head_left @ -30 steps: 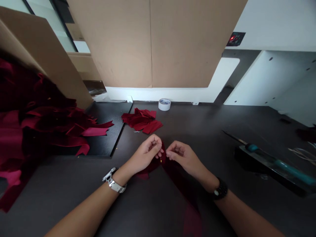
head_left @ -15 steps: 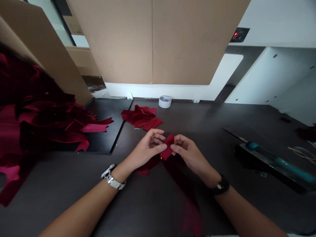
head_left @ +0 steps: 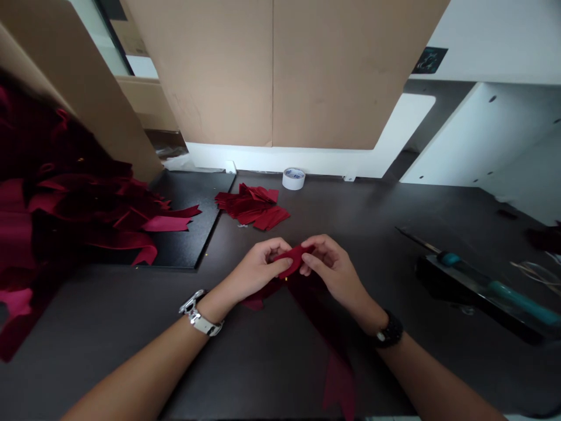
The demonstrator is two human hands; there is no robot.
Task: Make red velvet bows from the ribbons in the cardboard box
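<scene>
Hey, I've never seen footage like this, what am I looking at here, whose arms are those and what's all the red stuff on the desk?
This is one picture from a camera worn on a person's head, looking forward and down, so the two bare arms are the wearer's own. The left hand wears a silver watch; the right hand wears a black watch. Together the fingers pinch a small red ribbon piece just above the dark table. More red ribbon lies under the hands. Farther back sits a small pile of cut red pieces and a roll of white tape. A big heap of red ribbons fills the left side. On the right lies a teal-handled tool.
</scene>
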